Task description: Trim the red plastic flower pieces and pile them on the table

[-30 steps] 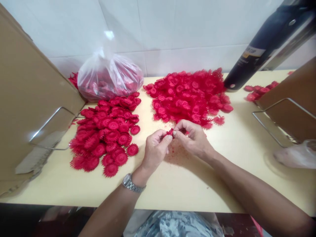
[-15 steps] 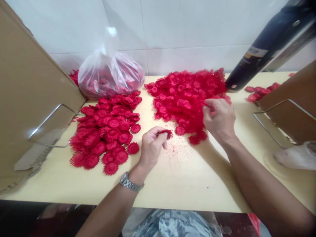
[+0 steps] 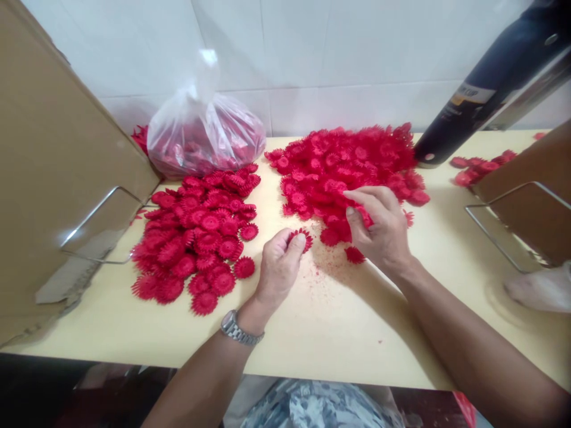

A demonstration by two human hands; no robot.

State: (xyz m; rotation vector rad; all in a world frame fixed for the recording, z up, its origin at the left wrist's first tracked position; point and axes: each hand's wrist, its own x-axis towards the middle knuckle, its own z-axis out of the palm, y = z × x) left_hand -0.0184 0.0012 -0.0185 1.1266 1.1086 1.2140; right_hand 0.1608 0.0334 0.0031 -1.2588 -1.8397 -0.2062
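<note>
My left hand (image 3: 280,264) is closed in a pinch on a red fringed disc (image 3: 307,238), shaped like a small flower head. Its thumb lies over the disc, hiding part of it. My right hand (image 3: 381,229) hovers at the front right of a large heap of red fringed discs (image 3: 336,157). The thumb and index fingertip are apart, with red visible in the gap; it seems to be the heap behind. A single red disc (image 3: 355,255) lies below the right hand. To the left of my left hand spreads a second pile of red discs (image 3: 207,223).
A tied clear bag (image 3: 205,139) of red pieces stands behind the left pile. Cardboard boxes (image 3: 57,148) with wire handles flank the table (image 3: 312,351). A dark cylinder (image 3: 473,89) leans at the back right. Red crumbs dot the tabletop between the hands.
My right hand has moved left and slightly down from the heap's right side, its thumb and finger more apart. My left hand has turned the disc so more of its face shows.
</note>
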